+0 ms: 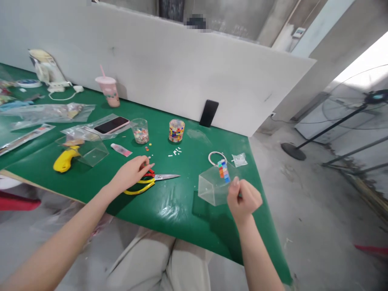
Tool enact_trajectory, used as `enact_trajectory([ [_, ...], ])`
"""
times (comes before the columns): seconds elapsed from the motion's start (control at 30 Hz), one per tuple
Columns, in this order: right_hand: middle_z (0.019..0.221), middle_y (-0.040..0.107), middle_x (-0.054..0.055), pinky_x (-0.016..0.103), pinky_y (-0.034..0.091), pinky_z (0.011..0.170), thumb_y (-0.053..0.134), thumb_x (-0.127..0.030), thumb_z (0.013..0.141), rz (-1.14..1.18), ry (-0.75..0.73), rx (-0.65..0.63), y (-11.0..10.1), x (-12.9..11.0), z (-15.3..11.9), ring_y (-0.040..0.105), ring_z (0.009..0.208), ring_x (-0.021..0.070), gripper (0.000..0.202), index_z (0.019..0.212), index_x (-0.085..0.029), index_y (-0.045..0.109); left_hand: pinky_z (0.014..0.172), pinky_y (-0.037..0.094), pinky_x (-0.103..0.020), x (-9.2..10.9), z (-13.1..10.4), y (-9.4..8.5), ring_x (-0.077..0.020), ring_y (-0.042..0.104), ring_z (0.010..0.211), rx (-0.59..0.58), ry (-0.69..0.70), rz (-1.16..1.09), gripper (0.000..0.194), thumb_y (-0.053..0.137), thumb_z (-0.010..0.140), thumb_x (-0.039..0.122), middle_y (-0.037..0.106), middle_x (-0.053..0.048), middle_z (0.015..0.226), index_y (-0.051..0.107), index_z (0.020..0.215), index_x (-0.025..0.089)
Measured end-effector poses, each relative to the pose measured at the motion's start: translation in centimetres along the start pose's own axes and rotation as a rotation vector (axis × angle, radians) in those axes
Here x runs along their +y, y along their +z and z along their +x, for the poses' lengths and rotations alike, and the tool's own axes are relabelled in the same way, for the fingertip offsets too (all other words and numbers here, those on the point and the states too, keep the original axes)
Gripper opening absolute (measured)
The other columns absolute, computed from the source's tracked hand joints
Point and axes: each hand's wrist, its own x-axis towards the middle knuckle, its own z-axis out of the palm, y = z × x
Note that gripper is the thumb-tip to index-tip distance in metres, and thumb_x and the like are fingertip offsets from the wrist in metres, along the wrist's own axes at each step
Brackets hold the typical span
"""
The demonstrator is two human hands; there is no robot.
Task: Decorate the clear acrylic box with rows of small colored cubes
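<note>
My right hand [245, 199] is closed on the edge of a clear plastic box [206, 190], which is raised and tilted above the table's right side. Small coloured mosaic tiles [223, 171] sit in rows on one wall of it. My left hand [133, 173] hovers over the handles of the scissors [165, 177], its fingers bent together; whatever is between the fingertips is too small to make out. Just beyond those fingers lie a few loose tiles [147, 148]. Behind them stands a clear cup [141, 135] of mosaic pieces, beside a round jar [176, 131] covered in coloured tiles.
On the green table [169, 202] are white scraps [176, 152], a small tube [121, 150], a phone [111, 125], a yellow tool [66, 159] and another clear box [93, 153]. A pink cup [108, 91] and leaning black phone [209, 113] stand near the white partition [182, 68].
</note>
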Motion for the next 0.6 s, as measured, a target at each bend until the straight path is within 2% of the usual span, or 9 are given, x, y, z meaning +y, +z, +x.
enact_trajectory([
  [0.07,0.115,0.077,0.006,0.033,0.067,0.076,0.074,-0.036,0.108,-0.014,-0.052,-0.026,0.4,0.2,-2.1,0.076,0.089,0.0169,0.026,0.125,-0.017,0.073,0.098,0.068,-0.048,0.2,1.2,0.0,-0.0266,0.076,0.113,0.008,-0.052,0.041,0.036,0.074,0.11,0.041,0.075,-0.011,0.134,0.071,0.136,0.017],
  [0.17,0.133,0.075,0.011,0.043,0.069,0.091,0.075,-0.038,0.107,-0.025,-0.105,-0.062,1.2,0.3,-4.7,0.077,0.108,0.0238,0.035,0.136,-0.018,0.071,0.101,0.067,-0.051,0.0,2.7,-0.4,-0.0286,0.075,0.119,0.008,-0.136,0.106,0.039,0.075,0.109,0.041,0.073,-0.012,0.139,0.07,0.14,0.018],
  [0.27,0.137,0.074,0.011,0.046,0.069,0.095,0.075,-0.039,0.107,-0.031,-0.14,-0.102,1.5,0.3,-6.5,0.077,0.113,0.0253,0.038,0.139,-0.019,0.07,0.102,0.067,-0.051,-0.5,3.5,-0.6,-0.0291,0.075,0.12,-0.021,-0.181,0.155,0.039,0.075,0.109,0.041,0.073,-0.012,0.14,0.069,0.14,0.018],
  [0.43,0.136,0.074,0.011,0.045,0.069,0.094,0.075,-0.039,0.107,-0.037,-0.169,-0.162,0.9,0.9,-7.9,0.077,0.111,0.0248,0.037,0.138,-0.019,0.07,0.101,0.067,-0.051,-0.2,4.5,-0.6,-0.0291,0.075,0.12,-0.068,-0.15,0.185,0.04,0.074,0.109,0.043,0.073,-0.013,0.139,0.07,0.14,0.018],
  [0.6,0.134,0.075,0.01,0.043,0.069,0.092,0.074,-0.039,0.108,-0.037,-0.181,-0.231,0.7,1.4,-8.0,0.077,0.109,0.0235,0.034,0.136,-0.02,0.071,0.102,0.066,-0.052,0.2,6.6,-0.7,-0.03,0.074,0.122,-0.016,-0.185,0.208,0.041,0.074,0.109,0.042,0.072,-0.013,0.142,0.069,0.142,0.018],
])
